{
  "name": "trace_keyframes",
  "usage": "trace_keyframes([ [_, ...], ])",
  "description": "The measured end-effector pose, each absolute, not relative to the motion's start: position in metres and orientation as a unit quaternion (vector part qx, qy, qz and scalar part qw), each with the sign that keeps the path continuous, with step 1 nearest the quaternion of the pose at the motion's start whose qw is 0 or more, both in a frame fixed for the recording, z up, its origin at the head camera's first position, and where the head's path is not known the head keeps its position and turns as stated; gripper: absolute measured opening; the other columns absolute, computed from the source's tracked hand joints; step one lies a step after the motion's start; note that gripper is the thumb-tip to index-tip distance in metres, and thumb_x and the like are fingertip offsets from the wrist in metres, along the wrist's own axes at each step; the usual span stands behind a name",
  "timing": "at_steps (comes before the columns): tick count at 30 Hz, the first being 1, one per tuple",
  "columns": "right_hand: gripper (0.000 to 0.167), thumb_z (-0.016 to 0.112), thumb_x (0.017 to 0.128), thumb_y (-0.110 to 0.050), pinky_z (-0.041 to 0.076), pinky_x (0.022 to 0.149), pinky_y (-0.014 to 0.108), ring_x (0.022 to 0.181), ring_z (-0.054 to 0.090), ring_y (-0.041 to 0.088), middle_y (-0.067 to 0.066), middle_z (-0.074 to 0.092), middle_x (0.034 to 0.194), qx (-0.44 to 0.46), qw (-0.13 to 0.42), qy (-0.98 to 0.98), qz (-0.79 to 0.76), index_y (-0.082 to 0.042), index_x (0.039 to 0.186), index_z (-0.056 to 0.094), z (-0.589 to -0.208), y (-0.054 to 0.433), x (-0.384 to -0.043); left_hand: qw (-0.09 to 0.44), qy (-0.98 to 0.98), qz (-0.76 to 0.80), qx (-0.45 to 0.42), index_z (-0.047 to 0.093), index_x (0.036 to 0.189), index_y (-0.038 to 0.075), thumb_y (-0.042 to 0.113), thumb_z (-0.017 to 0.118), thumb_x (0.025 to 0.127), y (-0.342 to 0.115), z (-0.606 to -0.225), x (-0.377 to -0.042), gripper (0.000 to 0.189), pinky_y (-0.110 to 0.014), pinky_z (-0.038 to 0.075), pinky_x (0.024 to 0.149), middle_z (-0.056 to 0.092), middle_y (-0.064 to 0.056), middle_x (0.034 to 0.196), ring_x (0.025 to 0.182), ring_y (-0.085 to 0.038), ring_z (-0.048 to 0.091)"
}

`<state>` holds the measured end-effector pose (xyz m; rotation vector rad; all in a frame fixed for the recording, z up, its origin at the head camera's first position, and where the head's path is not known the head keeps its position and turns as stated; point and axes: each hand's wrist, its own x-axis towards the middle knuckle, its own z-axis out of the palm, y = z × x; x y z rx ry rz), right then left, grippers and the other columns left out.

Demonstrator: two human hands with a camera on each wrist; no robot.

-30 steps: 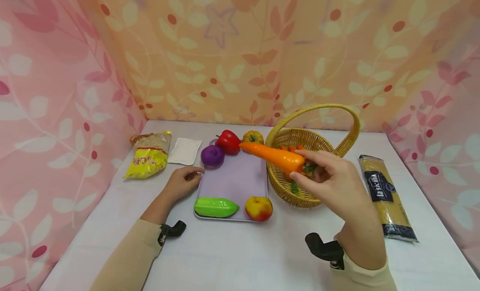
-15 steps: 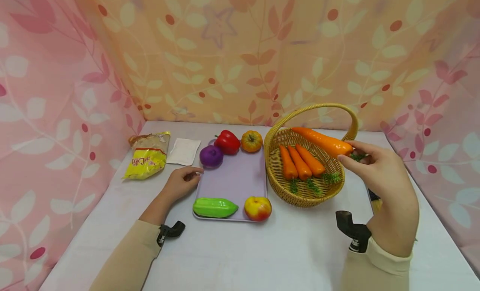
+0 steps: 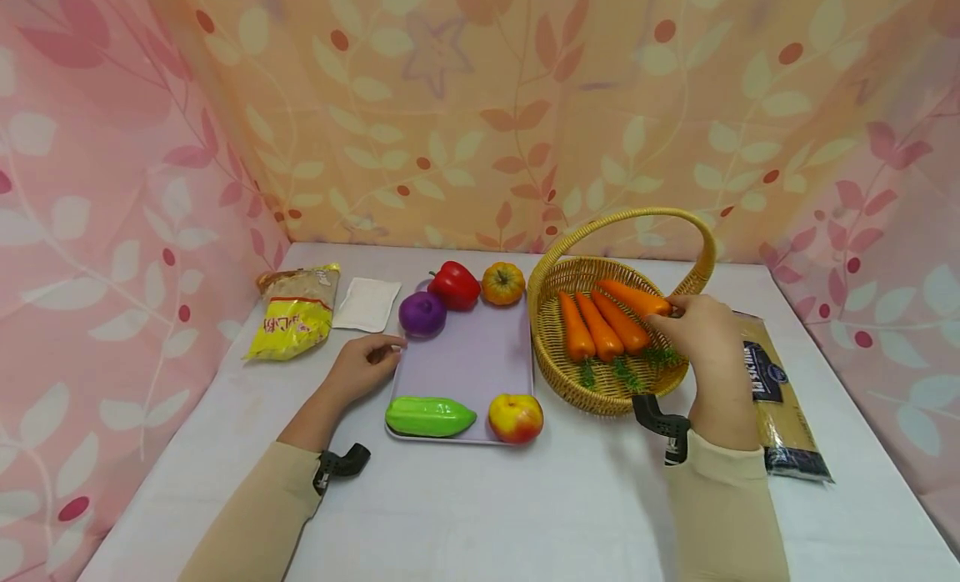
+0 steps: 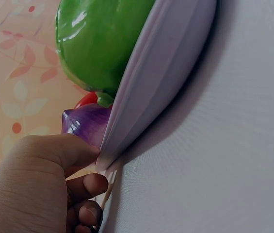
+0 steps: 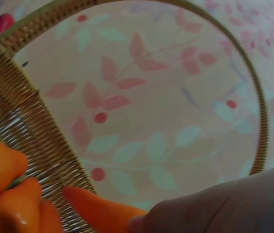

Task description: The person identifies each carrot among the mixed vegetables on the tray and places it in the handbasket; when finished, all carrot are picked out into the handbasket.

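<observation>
My right hand [image 3: 708, 336] pinches an orange carrot [image 3: 632, 297] by its thick end, low over the right part of the wicker basket [image 3: 585, 396]. Several other carrots [image 3: 576, 328] lie side by side in the basket, green tops toward me. The right wrist view shows the held carrot [image 5: 103, 208] against the basket wall, with the fingertips mostly out of sight. At the left rim of a lilac tray [image 3: 468, 361], my left hand [image 3: 363, 367] holds the edge; the left wrist view has the thumb [image 4: 86, 151] on the rim and curled fingers below it.
On the tray are a purple onion [image 3: 422, 314], red bell pepper [image 3: 454, 285], small pumpkin [image 3: 503, 283], green ribbed vegetable [image 3: 430, 416] and yellow-red fruit [image 3: 516, 418]. A yellow bag [image 3: 296, 315] and white packet [image 3: 367, 304] lie left, a pasta pack [image 3: 783, 398] right. The basket handle [image 3: 633, 213] arches upward.
The right hand has carried the carrot rightward from over the tray side, then lowered it into the basket beside the other carrots. The left hand has stayed at the tray rim.
</observation>
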<state>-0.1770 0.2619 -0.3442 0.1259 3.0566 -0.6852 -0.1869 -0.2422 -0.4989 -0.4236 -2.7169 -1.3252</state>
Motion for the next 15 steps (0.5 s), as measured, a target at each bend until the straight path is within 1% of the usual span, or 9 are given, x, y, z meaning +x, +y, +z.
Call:
trace_keyframes([
  [2, 0.06, 0.066, 0.097, -0.034, 0.051, 0.082, 0.059, 0.095, 0.059, 0.046, 0.034, 0.063, 0.113, 0.049, -0.006, 0.979, -0.196, 0.013, 0.132, 0.059, -0.35, 0.258, -0.18, 0.044, -0.889, -0.434, -0.138, 0.077, 0.116, 0.011, 0.01, 0.072, 0.095, -0.242, -0.498, -0.186, 0.021, -0.029, 0.045, 0.069, 0.062, -0.001, 0.088, 0.08, -0.02, 0.053],
  [4, 0.055, 0.067, 0.096, -0.034, 0.052, 0.077, 0.057, 0.089, 0.061, 0.045, 0.033, 0.065, 0.107, 0.06, -0.013, 0.983, -0.175, 0.012, 0.125, 0.063, -0.355, 0.254, -0.183, 0.043, -0.889, -0.435, -0.137, 0.077, 0.116, 0.011, 0.009, 0.072, 0.095, -0.241, -0.497, -0.186, 0.021, -0.029, 0.045, 0.07, 0.062, -0.001, 0.088, 0.081, -0.02, 0.053],
  [7, 0.047, 0.069, 0.093, -0.034, 0.051, 0.068, 0.053, 0.08, 0.062, 0.043, 0.029, 0.067, 0.093, 0.068, -0.008, 0.987, -0.144, 0.009, 0.112, 0.07, -0.36, 0.251, -0.186, 0.042, -0.89, -0.434, -0.135, 0.077, 0.116, 0.011, 0.009, 0.071, 0.095, -0.24, -0.496, -0.184, 0.022, -0.029, 0.045, 0.071, 0.063, -0.001, 0.088, 0.081, -0.021, 0.054],
  [11, 0.042, 0.072, 0.091, -0.034, 0.051, 0.062, 0.05, 0.075, 0.062, 0.04, 0.024, 0.065, 0.083, 0.072, 0.017, 0.988, -0.138, 0.007, 0.1, 0.072, -0.363, 0.25, -0.188, 0.038, -0.89, -0.434, -0.133, 0.076, 0.117, 0.011, 0.01, 0.071, 0.096, -0.239, -0.494, -0.184, 0.022, -0.029, 0.045, 0.071, 0.063, -0.002, 0.088, 0.082, -0.021, 0.054],
  [15, 0.047, 0.076, 0.089, -0.033, 0.051, 0.062, 0.047, 0.074, 0.062, 0.038, 0.024, 0.064, 0.083, 0.071, 0.062, 0.984, -0.154, 0.012, 0.101, 0.069, -0.363, 0.247, -0.187, 0.037, -0.89, -0.434, -0.133, 0.076, 0.117, 0.011, 0.01, 0.071, 0.096, -0.238, -0.494, -0.184, 0.022, -0.03, 0.045, 0.071, 0.063, -0.002, 0.089, 0.082, -0.021, 0.054],
])
